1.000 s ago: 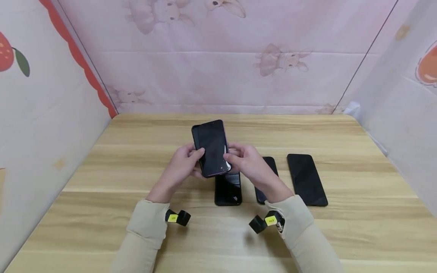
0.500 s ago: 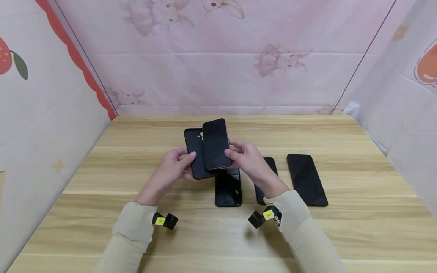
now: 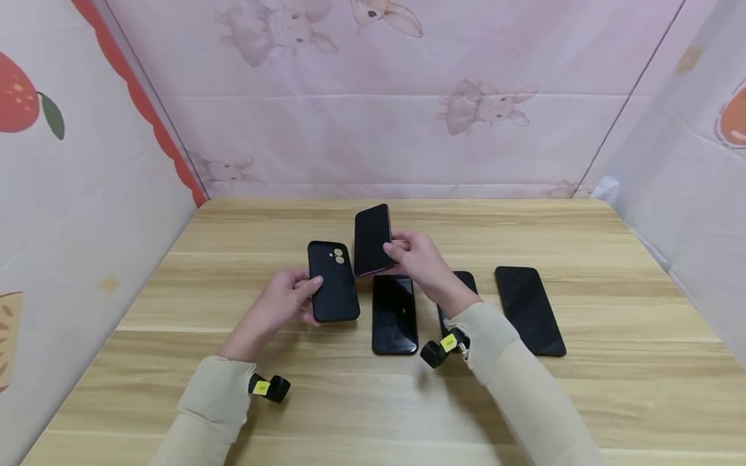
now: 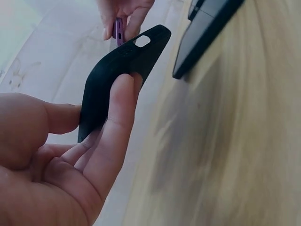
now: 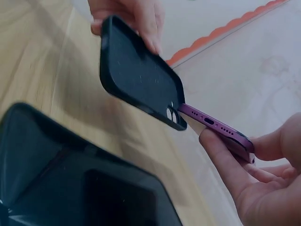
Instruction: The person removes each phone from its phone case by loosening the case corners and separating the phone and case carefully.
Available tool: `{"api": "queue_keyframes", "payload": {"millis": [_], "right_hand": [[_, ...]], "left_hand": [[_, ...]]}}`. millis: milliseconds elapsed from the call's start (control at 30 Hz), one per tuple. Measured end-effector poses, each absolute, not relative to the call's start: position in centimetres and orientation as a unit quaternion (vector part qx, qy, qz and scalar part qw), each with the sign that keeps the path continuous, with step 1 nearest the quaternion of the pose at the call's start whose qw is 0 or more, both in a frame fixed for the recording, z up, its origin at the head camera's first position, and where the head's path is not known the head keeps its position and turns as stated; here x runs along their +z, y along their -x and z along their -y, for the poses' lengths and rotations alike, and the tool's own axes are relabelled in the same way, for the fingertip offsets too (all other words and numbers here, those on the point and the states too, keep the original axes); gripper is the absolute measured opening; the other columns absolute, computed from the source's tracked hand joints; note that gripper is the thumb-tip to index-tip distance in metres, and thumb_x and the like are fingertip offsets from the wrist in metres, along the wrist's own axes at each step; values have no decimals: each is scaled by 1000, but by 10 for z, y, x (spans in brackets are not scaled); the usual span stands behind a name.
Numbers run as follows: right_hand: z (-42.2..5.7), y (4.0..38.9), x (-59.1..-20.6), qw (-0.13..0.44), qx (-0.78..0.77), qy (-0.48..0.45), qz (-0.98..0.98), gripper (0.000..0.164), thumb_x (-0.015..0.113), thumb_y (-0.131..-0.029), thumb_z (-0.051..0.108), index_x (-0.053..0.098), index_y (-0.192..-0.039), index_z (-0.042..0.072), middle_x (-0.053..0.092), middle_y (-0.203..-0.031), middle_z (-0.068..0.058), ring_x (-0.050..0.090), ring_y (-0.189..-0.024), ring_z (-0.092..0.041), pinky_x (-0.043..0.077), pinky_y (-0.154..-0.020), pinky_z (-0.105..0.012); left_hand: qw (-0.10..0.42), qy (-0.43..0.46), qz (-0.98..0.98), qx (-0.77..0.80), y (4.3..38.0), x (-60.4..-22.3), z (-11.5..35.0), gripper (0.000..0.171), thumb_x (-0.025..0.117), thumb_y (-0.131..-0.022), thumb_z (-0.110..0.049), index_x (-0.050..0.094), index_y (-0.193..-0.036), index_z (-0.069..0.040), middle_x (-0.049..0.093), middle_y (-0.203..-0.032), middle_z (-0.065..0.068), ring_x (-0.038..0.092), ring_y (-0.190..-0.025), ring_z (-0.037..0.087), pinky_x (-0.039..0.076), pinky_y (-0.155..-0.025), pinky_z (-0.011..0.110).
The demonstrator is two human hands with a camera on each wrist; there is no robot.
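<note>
My left hand (image 3: 278, 299) pinches a black phone case (image 3: 334, 291) along its left side, thumb on the inner face. The case is hollow, with camera cut-outs near its top, as the right wrist view shows. In my right hand (image 3: 421, 262) is a smartphone (image 3: 373, 241) with a dark screen and a purple frame (image 5: 216, 126), gripped at its right edge between thumb and fingers. Phone and case are apart, the phone a little higher and to the right. Below them a glossy black phone (image 3: 395, 316) lies on the table.
Another dark phone (image 3: 465, 285) lies partly hidden under my right forearm. A larger black phone (image 3: 529, 310) rests farther right on the wooden table (image 3: 350, 414). Printed cloth walls (image 3: 373, 142) stand at the back and both sides.
The phone, earlier lying over the case, has come away from it. My left hand has moved the case left and down, while my right hand keeps the phone up and to the right.
</note>
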State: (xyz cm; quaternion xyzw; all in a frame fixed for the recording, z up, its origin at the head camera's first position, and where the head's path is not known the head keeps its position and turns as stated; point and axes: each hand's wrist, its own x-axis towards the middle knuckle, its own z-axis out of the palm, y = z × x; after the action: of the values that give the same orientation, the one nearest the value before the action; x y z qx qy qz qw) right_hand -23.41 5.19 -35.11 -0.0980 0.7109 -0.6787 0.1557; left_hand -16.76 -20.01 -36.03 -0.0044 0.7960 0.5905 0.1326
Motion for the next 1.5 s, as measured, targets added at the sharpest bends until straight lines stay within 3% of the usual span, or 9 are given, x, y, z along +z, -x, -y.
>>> {"api": "queue_keyframes", "payload": {"millis": [533,833,1067,1200,1367,1500], "right_hand": [[-36,266,-373,196,-705,47,-680,39,39,-105,2,38,-143,-10,54,-135,-32,59,-121,-42,54,-95,-48],[-28,277,-385,192,-697,33,-690,37,40,-104,1,41,-139,-12,53,-133,-33,59,-119,-44,54,-94,-49],[-27,281,-388,144,-579,31,-802,38,50,-103,10,46,-137,-7,61,-122,-24,66,-104,-29,57,-87,-34],[-28,279,-386,144,-548,38,-823,41,51,-104,15,46,-138,-7,59,-126,-24,67,-98,-28,58,-83,-33],[-30,275,-380,140,-515,49,-844,47,50,-104,23,44,-143,-3,56,-134,-20,62,-93,-24,51,-89,-35],[-30,272,-377,131,-498,59,-855,43,48,-105,24,50,-139,-3,58,-132,-19,59,-102,-27,48,-98,-41]], "left_hand": [[187,-15,-816,547,167,-374,211,36,48,-105,-12,49,-131,12,70,-105,28,74,-74,25,61,-62,39],[174,22,-847,502,164,-376,208,30,56,-101,-13,53,-125,4,69,-94,17,66,-62,19,60,-56,39],[158,38,-894,418,164,-374,204,26,60,-100,-15,56,-121,-1,63,-77,11,62,-52,18,58,-51,34],[142,42,-913,381,163,-375,204,26,61,-99,-14,56,-120,-1,66,-78,10,62,-50,18,57,-50,32],[121,39,-926,355,162,-376,204,25,63,-98,-13,56,-118,0,68,-81,7,62,-49,17,55,-49,30],[112,35,-939,324,161,-375,204,24,63,-98,-15,58,-115,0,67,-78,8,62,-53,16,53,-49,28]]}}
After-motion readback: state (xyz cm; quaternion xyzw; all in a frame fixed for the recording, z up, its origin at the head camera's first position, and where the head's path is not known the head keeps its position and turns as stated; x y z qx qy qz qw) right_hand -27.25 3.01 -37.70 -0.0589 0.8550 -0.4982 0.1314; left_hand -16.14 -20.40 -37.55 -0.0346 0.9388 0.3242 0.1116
